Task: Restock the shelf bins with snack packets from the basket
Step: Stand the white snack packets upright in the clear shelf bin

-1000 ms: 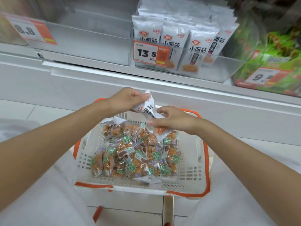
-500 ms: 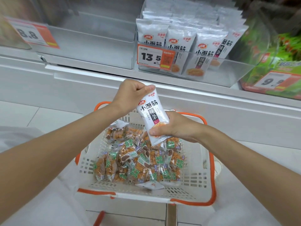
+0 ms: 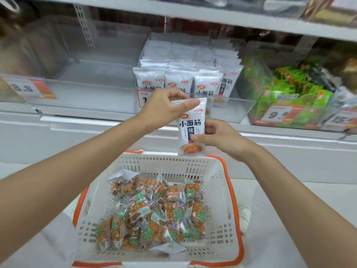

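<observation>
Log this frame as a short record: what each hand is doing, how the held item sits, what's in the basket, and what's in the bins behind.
left hand: pinches the top of the white packet
right hand: holds the packet's lower half
packet pose: upright, label toward the camera, in front of the shelf
basket: orange snack packets
middle bin: rows of stocked packets with the same label
right bin: green packets

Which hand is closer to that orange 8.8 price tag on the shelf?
The left. The left hand pinches the top of the white packet, to the right of the price tag; the right hand holds its lower half, farther right and lower.
</observation>
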Demonstrator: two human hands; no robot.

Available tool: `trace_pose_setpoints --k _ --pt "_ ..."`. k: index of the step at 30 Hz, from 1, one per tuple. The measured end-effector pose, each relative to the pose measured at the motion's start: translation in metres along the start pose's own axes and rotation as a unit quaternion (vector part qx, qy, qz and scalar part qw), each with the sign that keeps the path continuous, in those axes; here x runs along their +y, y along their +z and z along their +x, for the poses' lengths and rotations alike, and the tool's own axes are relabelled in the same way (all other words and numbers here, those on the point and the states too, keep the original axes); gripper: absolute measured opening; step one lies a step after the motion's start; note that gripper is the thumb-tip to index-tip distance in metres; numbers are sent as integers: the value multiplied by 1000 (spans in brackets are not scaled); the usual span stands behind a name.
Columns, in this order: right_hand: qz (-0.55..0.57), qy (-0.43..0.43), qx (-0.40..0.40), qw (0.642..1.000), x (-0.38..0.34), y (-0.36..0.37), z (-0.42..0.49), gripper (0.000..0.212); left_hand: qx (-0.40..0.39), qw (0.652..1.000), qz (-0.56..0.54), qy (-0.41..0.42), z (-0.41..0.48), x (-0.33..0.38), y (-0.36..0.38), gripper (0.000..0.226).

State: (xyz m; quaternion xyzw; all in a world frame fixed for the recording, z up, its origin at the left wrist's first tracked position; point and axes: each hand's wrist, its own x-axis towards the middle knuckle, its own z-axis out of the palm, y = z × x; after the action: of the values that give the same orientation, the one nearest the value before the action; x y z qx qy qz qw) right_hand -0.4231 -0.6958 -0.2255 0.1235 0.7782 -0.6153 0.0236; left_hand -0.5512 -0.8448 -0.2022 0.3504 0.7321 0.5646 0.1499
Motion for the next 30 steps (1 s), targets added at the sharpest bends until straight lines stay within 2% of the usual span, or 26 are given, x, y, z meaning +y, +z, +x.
trace_pose_setpoints --k 3,5,9,12,16,19,21,24,28,30 --pt "45 -48 73 995 -14 -30 -6 34 -84 996 -11 -17 19 23 8 32" --pt "52 -82 108 989 -25 -48 -8 33 -102 995 7 1 34 42 16 28" --pt "21 -151 198 968 -49 -84 -5 30 -93 992 54 71 76 80 31 27" --pt "-43 -168 258 950 -61 -106 10 29 -62 988 79 117 106 93 43 25" --pt "-74 -119 291 946 -53 -117 42 24 -60 978 160 116 142 81 50 24" --pt "-142 -47 283 947 -42 -116 63 13 -80 973 192 100 160 65 49 27" --pt "-163 2 270 949 -36 -118 75 8 -66 971 213 87 167 58 47 30" --pt "-203 60 246 946 -27 -121 89 12 -59 961 259 74 173 50 45 44" --pt "-261 103 222 934 -28 -120 100 14 -66 951 295 57 179 43 48 48" --pt "-272 110 214 932 -29 -120 105 14 -53 948 308 62 181 42 50 43"
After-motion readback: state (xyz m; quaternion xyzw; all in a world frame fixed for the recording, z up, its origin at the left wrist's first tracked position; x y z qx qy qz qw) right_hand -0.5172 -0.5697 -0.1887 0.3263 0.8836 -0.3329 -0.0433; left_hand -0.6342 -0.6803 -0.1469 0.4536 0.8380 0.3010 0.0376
